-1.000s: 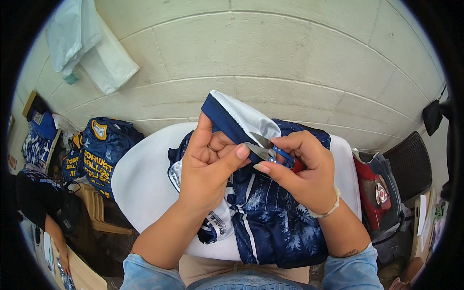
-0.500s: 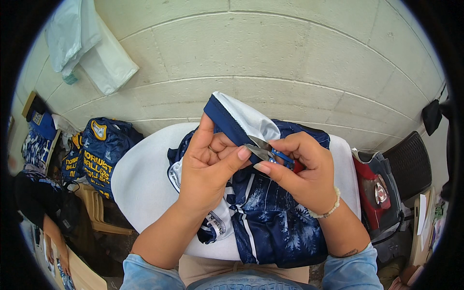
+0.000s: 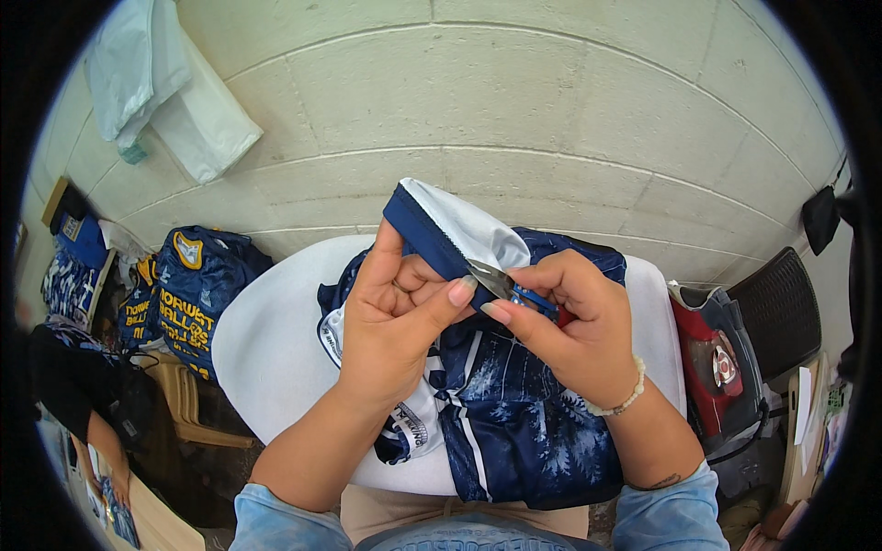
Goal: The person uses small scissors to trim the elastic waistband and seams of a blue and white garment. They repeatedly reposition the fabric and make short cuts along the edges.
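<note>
Hardly anything has shifted over the last second: both hands stay locked on the same spot, and the raised fold of cloth has tipped only slightly.

The left hand (image 3: pixel 397 317) pinches a folded edge of a navy and white garment (image 3: pixel 514 413), thumb pressed across it and fingers curled behind, so a stiff navy band with a pale, smooth lining stands up above the knuckles. The right hand (image 3: pixel 568 321) is closed around a small pair of thread snips (image 3: pixel 503 283); the thin metal blades poke out toward the left thumb and meet the cloth just under the band, while the blue and red handle sits half buried in the palm. A beaded bracelet (image 3: pixel 621 400) circles that wrist.

The rest of the garment, slick and printed with pale tree shapes, spills over a round white table (image 3: pixel 266 354). Behind runs a wall of rough painted blocks (image 3: pixel 551 101). More folded navy garments (image 3: pixel 188 285) sag over a plastic chair on the left.
</note>
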### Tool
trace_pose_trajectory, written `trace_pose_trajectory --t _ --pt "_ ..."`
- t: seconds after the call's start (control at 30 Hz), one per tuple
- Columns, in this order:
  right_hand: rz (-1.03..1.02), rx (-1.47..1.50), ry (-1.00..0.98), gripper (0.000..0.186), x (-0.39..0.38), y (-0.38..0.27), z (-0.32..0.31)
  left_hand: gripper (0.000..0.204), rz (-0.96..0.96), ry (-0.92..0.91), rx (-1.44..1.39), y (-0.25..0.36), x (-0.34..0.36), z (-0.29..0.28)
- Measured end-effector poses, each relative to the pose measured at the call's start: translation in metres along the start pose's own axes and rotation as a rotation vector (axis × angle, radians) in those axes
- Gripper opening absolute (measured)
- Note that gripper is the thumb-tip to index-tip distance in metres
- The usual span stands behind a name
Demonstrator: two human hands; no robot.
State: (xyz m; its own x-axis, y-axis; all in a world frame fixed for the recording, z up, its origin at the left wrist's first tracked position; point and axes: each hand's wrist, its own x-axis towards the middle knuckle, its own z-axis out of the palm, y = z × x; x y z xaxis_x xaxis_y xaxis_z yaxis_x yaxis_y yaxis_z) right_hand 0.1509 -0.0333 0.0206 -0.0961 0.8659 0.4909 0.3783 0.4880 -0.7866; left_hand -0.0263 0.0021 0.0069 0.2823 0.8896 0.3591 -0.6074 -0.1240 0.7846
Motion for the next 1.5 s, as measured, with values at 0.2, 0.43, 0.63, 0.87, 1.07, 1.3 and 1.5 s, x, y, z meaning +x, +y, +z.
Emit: trace_pose_trajectory --t 0.2,0.43,0.63,0.87,1.07,1.3,1.5 --pt "-0.129 0.007 0.119 0.022 0.002 0.010 0.006 0.072 -0.010 0.008 0.009 0.001 0.001 0.001" --pt "0.217 0.519 0.045 0.035 0.004 0.008 0.000 0.074 -0.053 0.053 0.006 0.005 0.002 0.006" --pt "0.107 0.145 -0.053 0.027 0.004 0.002 0.000 0.083 -0.090 0.004 0.024 0.005 0.004 0.000" --pt "-0.080 -0.050 -0.194 0.020 0.007 0.000 -0.006 0.086 -0.123 0.062 -0.076 0.001 0.005 0.003" --pt "-0.101 0.002 -0.278 0.019 0.009 0.000 -0.019 0.074 -0.113 0.075 -0.248 0.003 0.008 -0.003" --pt "0.118 -0.122 -0.180 0.020 0.015 0.009 -0.024 0.071 -0.043 0.220 -0.070 0.000 0.011 -0.008" --pt "-0.019 0.032 0.096 0.037 0.006 0.006 -0.005 0.075 0.004 0.174 0.054 0.003 0.004 0.000"
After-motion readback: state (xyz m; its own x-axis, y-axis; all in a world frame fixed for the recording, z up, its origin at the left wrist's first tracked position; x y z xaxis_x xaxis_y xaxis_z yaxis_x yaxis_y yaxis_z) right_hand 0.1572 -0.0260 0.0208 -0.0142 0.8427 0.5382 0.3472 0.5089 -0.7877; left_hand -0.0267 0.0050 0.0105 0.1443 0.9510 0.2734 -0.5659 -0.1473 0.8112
